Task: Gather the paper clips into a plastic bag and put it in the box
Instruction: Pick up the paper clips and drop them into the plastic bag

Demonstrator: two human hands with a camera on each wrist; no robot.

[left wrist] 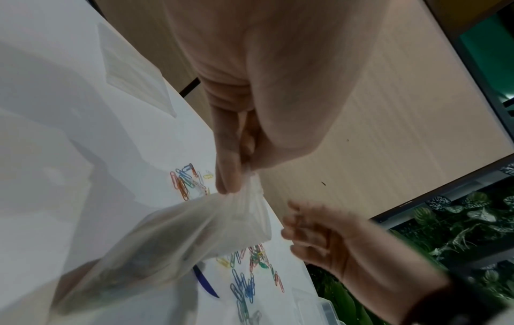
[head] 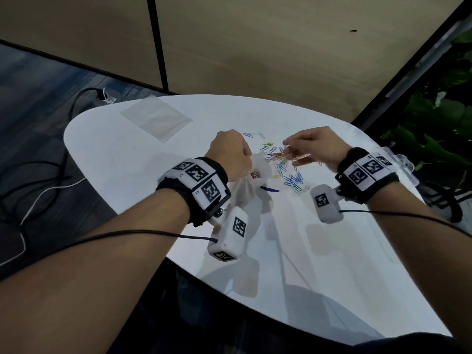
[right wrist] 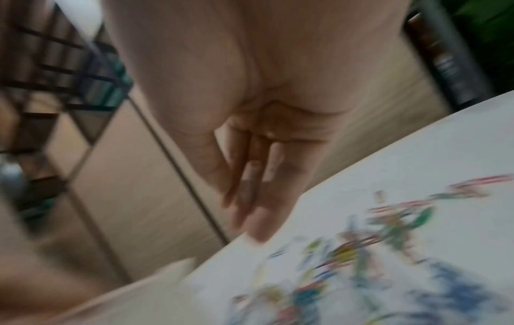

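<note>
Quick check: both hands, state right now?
Left hand: pinching the plastic bag by its rim.
Right hand: over the paper clips; blurred, grip cannot be told.

table (head: 107,159): in front of the person, with wall panels behind it.
paper clips (head: 286,169): scattered on the table middle, between the two hands.
left hand (head: 229,154): left of the clips, above the table.
plastic bag (left wrist: 178,237): hangs under the left hand, just beside the clips; some clips lie in it.
right hand (head: 316,146): right of the clips, over them.
second bag (head: 155,118): flat on the table, far left, behind the left hand.
box (head: 401,162): at the table's right edge, behind the right wrist.
plants (head: 439,118): right of the table.
cables (head: 46,185): on the floor, left of the table.
</note>
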